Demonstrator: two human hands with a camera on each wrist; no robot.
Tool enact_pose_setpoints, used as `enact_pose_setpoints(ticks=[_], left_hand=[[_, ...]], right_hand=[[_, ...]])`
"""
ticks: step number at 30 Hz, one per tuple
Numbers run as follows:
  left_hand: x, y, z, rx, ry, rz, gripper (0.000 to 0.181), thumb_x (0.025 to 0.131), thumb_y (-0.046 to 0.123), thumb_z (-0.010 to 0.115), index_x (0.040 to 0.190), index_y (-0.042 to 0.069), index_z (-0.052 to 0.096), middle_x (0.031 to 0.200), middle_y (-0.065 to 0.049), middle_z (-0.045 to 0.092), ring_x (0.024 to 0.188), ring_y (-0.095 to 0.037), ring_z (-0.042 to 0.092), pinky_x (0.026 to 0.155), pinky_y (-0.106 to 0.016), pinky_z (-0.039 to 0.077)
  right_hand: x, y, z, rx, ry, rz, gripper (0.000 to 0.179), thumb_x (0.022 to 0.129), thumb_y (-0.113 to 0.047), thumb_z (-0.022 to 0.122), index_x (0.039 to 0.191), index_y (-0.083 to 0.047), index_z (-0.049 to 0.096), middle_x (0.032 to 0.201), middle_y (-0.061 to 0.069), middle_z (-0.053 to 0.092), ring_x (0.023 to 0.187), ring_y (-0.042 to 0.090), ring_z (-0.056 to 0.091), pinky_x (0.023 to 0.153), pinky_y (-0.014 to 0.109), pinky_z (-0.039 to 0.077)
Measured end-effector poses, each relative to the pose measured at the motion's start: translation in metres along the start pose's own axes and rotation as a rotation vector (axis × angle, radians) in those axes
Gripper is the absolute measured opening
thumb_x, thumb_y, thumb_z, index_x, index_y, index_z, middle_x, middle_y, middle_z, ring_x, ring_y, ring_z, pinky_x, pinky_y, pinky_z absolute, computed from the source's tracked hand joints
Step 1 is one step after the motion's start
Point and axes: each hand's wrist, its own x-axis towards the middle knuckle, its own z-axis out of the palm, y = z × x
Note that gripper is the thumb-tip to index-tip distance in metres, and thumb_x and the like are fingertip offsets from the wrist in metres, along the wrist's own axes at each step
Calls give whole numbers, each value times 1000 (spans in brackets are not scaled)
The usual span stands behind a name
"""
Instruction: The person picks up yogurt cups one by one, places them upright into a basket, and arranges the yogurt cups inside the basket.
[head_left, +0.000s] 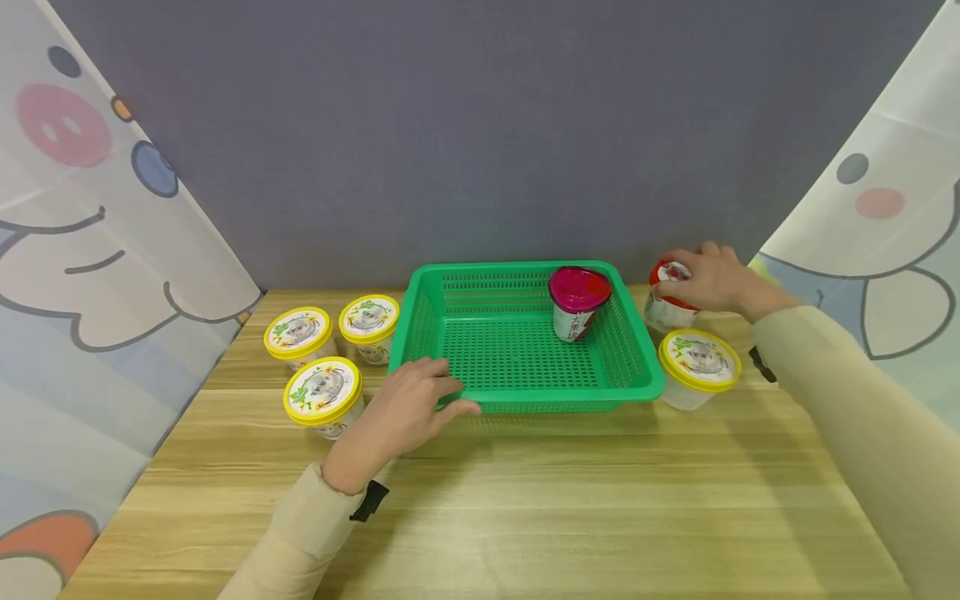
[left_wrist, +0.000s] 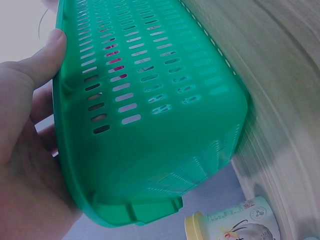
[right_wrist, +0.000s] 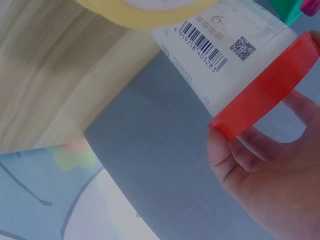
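Observation:
A green plastic basket [head_left: 525, 400] stands on the table, holding one cup with a magenta lid [head_left: 580, 287] at its right side. My left hand [head_left: 408, 404] grips the basket's front left corner; in the left wrist view the thumb lies outside the rim [left_wrist: 62, 115] and fingers pass behind it. At the back right, my right hand [head_left: 708, 279] holds a white cup with a red lid [head_left: 667, 312] by the lid's edge. The right wrist view shows fingertips on the red lid [right_wrist: 267, 92] and a barcode on the cup's side. Part of the lid is hidden under the hand.
Just in front of the red-lidded cup stands a yellow-lidded tub [head_left: 699, 362], close to the basket's right side. Several more yellow-lidded tubs [head_left: 322, 390] stand left of the basket. A grey panel [head_left: 480, 133] rises behind the table [head_left: 570, 517], with cartoon-printed curtains [head_left: 97, 208] at both sides.

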Motion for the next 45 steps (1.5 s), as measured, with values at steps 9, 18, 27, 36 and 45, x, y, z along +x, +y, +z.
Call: enact_pose_setpoints(ticks=[9,18,27,36,45], left_hand=[[0,0,-2,-8,-2,-11,31,87,44,77,89,13,81,69,7,34,61,-10,31,60,-26,34],[0,1,-3,-16,-8,-15,30,87,43,78,90,13,81,68,8,34,60,-10,31,60,-26,34],[0,1,-2,-3,-9,-11,31,87,44,77,89,14,81,68,7,34,60,-10,30,59,-26,34],[0,1,-2,-11,-1,-8,29,87,43,78,88,13,80,68,7,33,60,-10,30,60,-27,34],[0,1,-1,1,-4,-6,32,88,45,76,89,13,80,69,7,34,61,-10,31,61,-27,35]], right_hand=[[-6,-11,-9,-23,22,-33,70,96,-52,56,146,-5,44,127,36,39,115,53,31,81,67,45],[-11,-20,-17,-69,43,-58,70,97,-52,55,146,-4,44,127,36,40,114,53,33,80,67,45],[-16,-29,-25,-92,52,-74,71,97,-55,53,148,-6,44,127,34,42,113,51,35,77,64,47],[-20,-38,-28,-97,61,-81,69,97,-55,54,148,-10,45,126,32,43,113,49,36,72,60,48],[-25,-42,-34,-104,80,-94,67,97,-54,54,147,-10,46,128,32,43,113,50,36,74,61,47]])
